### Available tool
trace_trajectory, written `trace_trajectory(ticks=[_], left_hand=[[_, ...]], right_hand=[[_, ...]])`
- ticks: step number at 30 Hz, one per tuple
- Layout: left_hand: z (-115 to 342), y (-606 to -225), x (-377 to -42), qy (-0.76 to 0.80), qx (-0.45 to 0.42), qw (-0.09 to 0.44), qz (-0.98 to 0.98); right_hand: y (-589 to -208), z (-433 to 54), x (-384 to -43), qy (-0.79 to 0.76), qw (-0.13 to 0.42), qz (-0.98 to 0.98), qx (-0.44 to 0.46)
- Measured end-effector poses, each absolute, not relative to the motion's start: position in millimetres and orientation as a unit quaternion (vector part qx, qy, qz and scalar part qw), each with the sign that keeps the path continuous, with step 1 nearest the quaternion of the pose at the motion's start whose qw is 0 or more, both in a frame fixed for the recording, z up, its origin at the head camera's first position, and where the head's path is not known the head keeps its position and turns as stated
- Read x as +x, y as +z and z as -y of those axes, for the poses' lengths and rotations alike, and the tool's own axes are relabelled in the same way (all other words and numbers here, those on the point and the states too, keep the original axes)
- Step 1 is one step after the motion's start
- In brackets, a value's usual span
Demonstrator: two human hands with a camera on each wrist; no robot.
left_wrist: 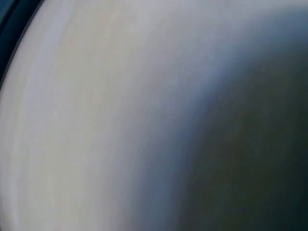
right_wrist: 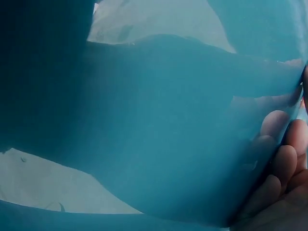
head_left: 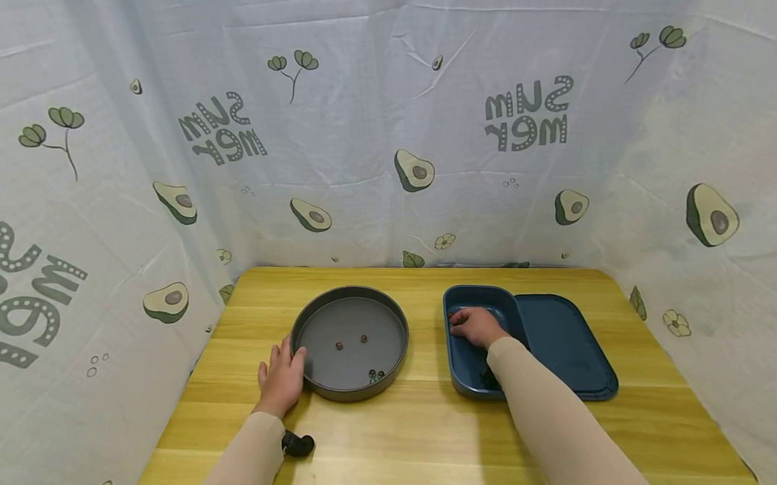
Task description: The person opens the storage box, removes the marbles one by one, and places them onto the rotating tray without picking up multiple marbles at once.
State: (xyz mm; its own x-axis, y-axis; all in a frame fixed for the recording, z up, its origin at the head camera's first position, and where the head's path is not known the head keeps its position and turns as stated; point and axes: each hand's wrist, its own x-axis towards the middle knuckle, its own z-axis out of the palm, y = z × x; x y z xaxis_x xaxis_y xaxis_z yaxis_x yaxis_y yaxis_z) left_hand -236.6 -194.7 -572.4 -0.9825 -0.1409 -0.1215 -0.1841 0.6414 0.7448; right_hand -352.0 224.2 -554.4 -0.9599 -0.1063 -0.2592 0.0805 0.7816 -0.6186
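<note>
My left hand rests against the left side of a round grey pan, fingers stretched along its wall and thumb at the rim. Inside the pan lie several small marbles, among them a reddish one, a brownish one and dark glassy ones by the near wall. My right hand reaches into a deep blue box, fingers curled at its left wall. A small dark reddish marble shows at the fingertips, mostly hidden. The right wrist view shows curled fingers against the shiny blue wall.
A flat blue lid lies right of the box, up against it. Near my left wrist is a black strap piece. The wooden table is bordered by a printed white curtain. Blur fills the left wrist view.
</note>
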Motion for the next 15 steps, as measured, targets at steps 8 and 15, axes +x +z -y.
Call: trace_trajectory(ticks=[8,15], left_hand=[[195.3,-572.2,-235.8,0.413,-0.090,0.026,-0.906],[196.0,-573.0,-236.5,0.414,-0.090,0.040,-0.905]], right_hand=[[-554.4,-224.4,-351.6,-0.331,0.144,-0.933,-0.009],[-553.2,-224.4,-350.8,-0.332,0.146,-0.932,-0.013]])
